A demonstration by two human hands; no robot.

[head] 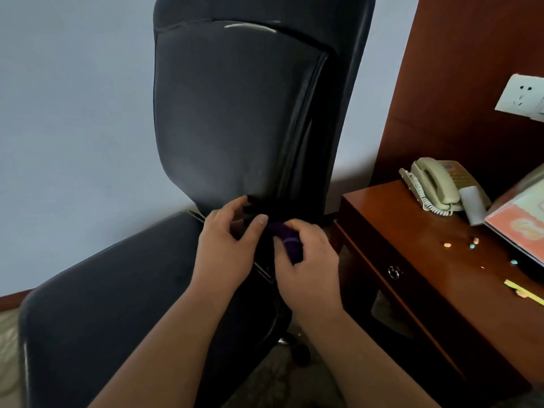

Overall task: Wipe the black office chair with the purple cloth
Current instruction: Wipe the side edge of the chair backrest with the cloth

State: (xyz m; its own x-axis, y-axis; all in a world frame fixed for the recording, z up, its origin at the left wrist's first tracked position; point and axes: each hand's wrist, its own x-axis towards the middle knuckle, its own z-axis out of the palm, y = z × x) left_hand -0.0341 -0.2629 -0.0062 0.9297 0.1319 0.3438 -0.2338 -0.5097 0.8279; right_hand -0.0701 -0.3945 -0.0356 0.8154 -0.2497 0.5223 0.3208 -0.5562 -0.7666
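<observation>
The black office chair (pixel 235 113) fills the middle of the view, its tall backrest upright and its seat reaching toward the lower left. My right hand (pixel 306 263) grips the bunched purple cloth (pixel 287 240) at the crease where backrest meets seat. Only a small dark purple part of the cloth shows between my fingers. My left hand (pixel 226 245) sits just left of it, fingers loosely curled at the base of the backrest, thumb pointing toward the cloth. Whether the left hand grips anything is hidden.
A reddish wooden desk (pixel 412 260) with a drawer stands close on the right, carrying a beige telephone (pixel 435 184), small scattered pills (pixel 471 244) and papers (pixel 521 219). A wall socket (pixel 521 97) sits on the wooden panel above. A pale wall is behind the chair.
</observation>
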